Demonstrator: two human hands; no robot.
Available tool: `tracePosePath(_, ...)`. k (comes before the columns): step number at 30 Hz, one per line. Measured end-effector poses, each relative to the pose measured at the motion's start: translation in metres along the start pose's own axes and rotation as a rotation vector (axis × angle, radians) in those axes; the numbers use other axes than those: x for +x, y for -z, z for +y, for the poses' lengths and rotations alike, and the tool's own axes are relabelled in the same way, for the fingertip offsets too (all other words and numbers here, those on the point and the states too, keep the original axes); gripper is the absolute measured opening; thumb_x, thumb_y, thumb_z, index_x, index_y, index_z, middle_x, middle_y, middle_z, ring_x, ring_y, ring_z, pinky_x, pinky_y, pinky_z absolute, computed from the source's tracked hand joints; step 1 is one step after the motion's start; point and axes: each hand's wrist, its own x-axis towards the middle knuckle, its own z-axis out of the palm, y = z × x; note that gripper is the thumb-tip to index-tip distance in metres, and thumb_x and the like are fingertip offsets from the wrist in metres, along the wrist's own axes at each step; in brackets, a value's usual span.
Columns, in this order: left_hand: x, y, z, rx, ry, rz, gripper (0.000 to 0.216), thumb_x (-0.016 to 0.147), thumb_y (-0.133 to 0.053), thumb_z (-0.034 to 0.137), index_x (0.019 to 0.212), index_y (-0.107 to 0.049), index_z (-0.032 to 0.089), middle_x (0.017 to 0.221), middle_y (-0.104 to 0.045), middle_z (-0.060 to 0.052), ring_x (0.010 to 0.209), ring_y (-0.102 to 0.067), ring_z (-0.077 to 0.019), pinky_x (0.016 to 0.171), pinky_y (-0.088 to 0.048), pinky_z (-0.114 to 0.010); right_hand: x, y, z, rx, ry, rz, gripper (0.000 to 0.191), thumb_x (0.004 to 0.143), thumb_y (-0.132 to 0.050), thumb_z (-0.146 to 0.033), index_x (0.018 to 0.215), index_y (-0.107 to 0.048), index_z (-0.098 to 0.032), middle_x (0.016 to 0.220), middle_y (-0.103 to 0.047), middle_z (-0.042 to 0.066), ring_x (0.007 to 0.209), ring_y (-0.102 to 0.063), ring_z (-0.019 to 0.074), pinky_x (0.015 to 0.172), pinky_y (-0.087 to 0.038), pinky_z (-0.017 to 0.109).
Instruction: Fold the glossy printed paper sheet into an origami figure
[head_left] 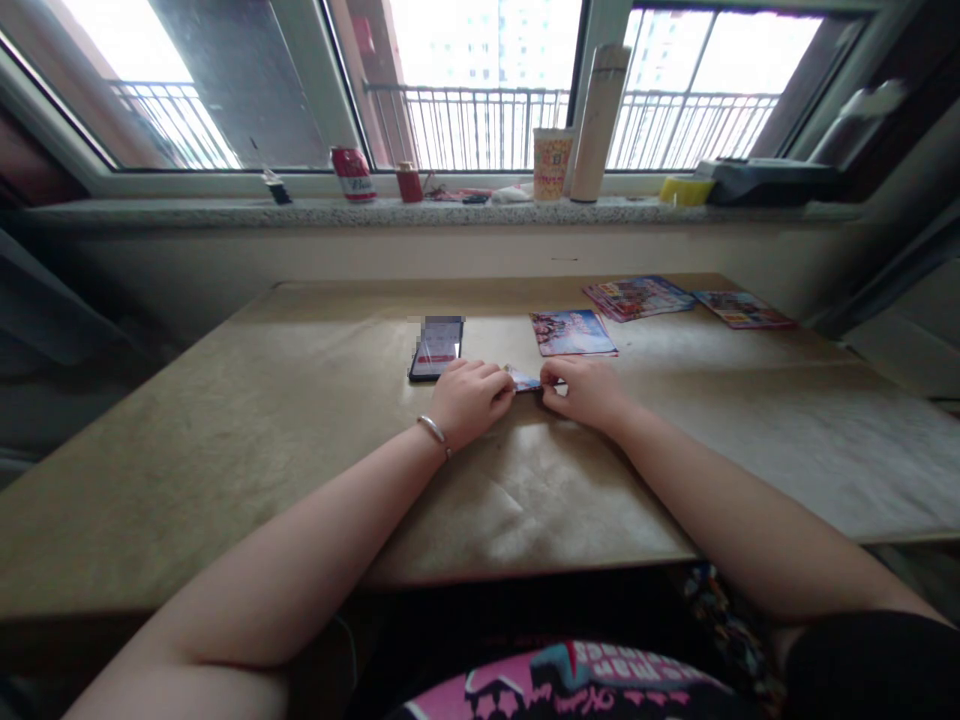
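Note:
Between my two hands, low over the table, is a small piece of colourful printed paper (526, 382), partly covered by the fingers. My left hand (472, 398) pinches its left end, and a silver bangle circles that wrist. At the right end, my right hand (577, 388) grips the paper with thumb and fingertips together. Just behind the hands lies a flat colourful printed sheet (574, 333), perhaps more than one. A phone (439, 348) with its screen lit rests close to my left hand.
Toward the back right of the table (225, 420) are a stack of printed sheets (641, 297) and a smaller pile (742, 308). The windowsill (450, 213) carries a red can (352, 174), a paper cup (552, 165), a tall cylinder (600, 125) and yellow tape (686, 190).

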Motion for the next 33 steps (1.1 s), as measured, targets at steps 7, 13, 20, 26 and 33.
tracePosePath(7,-0.001,0.002,0.0,-0.012,0.021,-0.023,0.016,0.087,-0.053,0.027,0.079,-0.065,0.02,0.082,-0.07,-0.002,0.079,-0.061,-0.0173,0.074,-0.036,-0.033,-0.001,0.002,0.009,-0.004,-0.025,0.0,0.008,0.075,-0.057,-0.024,0.08,-0.063,-0.024,0.085,-0.07,0.0,0.075,-0.062,0.0169,0.065,-0.038,0.027)
tracePosePath(13,-0.002,0.001,-0.005,-0.015,0.05,-0.038,0.017,0.087,-0.053,0.027,0.078,-0.065,0.02,0.082,-0.07,-0.002,0.079,-0.062,-0.0179,0.073,-0.037,-0.032,-0.002,0.005,0.024,0.045,-0.108,-0.029,0.006,0.072,-0.059,-0.024,0.076,-0.063,-0.023,0.08,-0.07,-0.001,0.068,-0.06,0.0148,0.061,-0.037,0.025)
tracePosePath(20,-0.002,0.001,-0.007,-0.044,0.056,-0.068,0.016,0.086,-0.053,0.026,0.079,-0.066,0.02,0.083,-0.07,-0.003,0.079,-0.061,-0.0181,0.072,-0.038,-0.031,-0.002,0.01,0.038,0.064,-0.154,-0.061,0.009,0.07,-0.059,-0.023,0.078,-0.063,-0.023,0.079,-0.069,-0.002,0.066,-0.059,0.0135,0.061,-0.039,0.025)
tracePosePath(26,-0.002,-0.001,-0.008,-0.059,0.065,-0.059,0.015,0.085,-0.054,0.026,0.078,-0.065,0.019,0.082,-0.069,-0.003,0.078,-0.062,-0.0179,0.069,-0.039,-0.03,-0.004,0.013,0.047,0.086,-0.166,-0.071,0.01,0.071,-0.058,-0.024,0.079,-0.063,-0.023,0.078,-0.068,-0.001,0.065,-0.06,0.0132,0.06,-0.041,0.025)
tracePosePath(33,-0.002,-0.005,-0.012,-0.098,0.07,-0.063,0.011,0.083,-0.056,0.023,0.078,-0.064,0.019,0.08,-0.067,-0.003,0.074,-0.061,-0.0165,0.067,-0.041,-0.028,-0.004,0.011,0.047,0.111,-0.19,-0.016,0.011,0.075,-0.057,-0.023,0.083,-0.064,-0.023,0.081,-0.069,-0.001,0.064,-0.06,0.0126,0.06,-0.041,0.025)
